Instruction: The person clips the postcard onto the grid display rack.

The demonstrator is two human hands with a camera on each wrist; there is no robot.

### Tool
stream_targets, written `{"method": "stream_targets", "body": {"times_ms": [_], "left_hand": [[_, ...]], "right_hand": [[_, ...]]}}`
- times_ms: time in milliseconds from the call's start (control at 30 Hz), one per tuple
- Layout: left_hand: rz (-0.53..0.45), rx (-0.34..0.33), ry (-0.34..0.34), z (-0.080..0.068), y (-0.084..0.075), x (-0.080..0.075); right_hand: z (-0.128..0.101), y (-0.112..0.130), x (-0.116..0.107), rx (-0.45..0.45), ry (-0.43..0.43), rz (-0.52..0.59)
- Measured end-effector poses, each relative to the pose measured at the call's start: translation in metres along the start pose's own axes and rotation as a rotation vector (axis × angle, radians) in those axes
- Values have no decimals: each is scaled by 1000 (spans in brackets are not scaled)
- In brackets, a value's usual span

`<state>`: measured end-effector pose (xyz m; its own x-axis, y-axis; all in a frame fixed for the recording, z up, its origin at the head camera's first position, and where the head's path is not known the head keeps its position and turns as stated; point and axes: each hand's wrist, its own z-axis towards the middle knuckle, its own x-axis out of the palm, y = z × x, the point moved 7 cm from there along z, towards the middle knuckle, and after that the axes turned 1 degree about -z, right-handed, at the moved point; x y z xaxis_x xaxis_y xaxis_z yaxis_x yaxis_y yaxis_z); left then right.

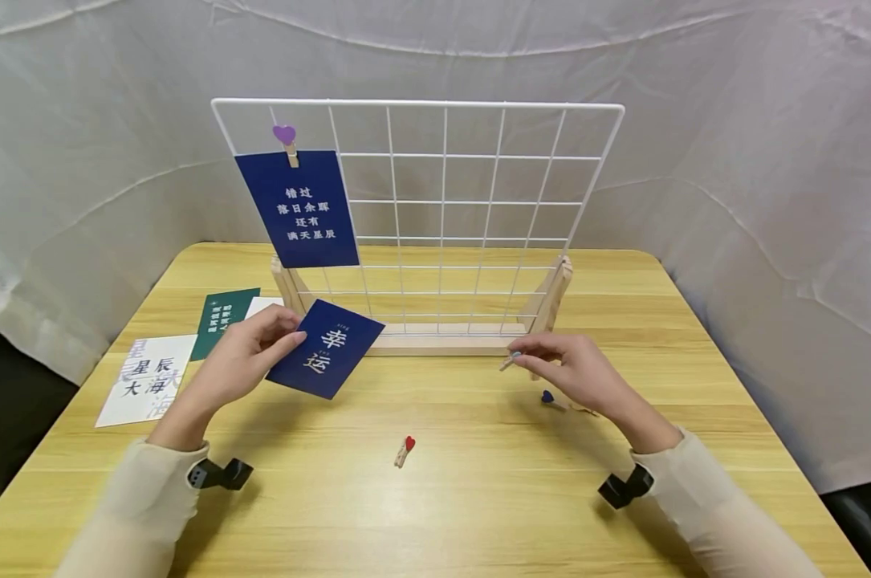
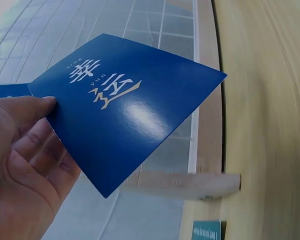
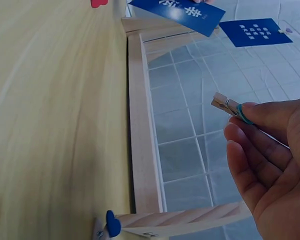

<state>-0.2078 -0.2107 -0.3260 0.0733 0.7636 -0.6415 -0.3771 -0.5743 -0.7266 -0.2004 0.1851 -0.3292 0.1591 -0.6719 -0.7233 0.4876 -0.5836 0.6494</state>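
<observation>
A: What do the 2 hands have?
B: The left hand (image 1: pixel 243 357) pinches the blue card (image 1: pixel 327 349) by its side, thumb on top. It's above the table (image 1: pixel 478 514), towards the left edge, tilted and apart from the wire grid (image 1: pixel 445 154). The right hand (image 1: pixel 575 369) pinches a small clip (image 3: pixel 232 106) between thumb and fingers, over the table's right half.

A: And the rest?
B: 1 dark blue card (image 1: pixel 305 229) hangs at the grid's upper left under a purple-heart clip (image 1: pixel 289 148). A white card (image 1: pixel 146 381) and a green card (image 1: pixel 218 321) lie near the table's left edge. A red-heart clip (image 1: pixel 404 451) lies between the hands; a blue-heart clip (image 1: pixel 551 399) lies nearer the right edge.

A: Which step is this?
B: I'd judge card 2 is being readied for hanging. The next move probably calls for holding it flat against the wires and squeezing the clip over both.
</observation>
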Motion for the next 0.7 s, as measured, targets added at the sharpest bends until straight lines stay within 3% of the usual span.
{"method": "stream_targets", "body": {"times_ms": [567, 700], "left_hand": [[-153, 85, -63, 54, -29, 9], [-188, 112, -79, 59, -38, 10]], "right_hand": [[31, 28, -18, -58, -37, -13], [40, 40, -26, -83, -53, -42]]}}
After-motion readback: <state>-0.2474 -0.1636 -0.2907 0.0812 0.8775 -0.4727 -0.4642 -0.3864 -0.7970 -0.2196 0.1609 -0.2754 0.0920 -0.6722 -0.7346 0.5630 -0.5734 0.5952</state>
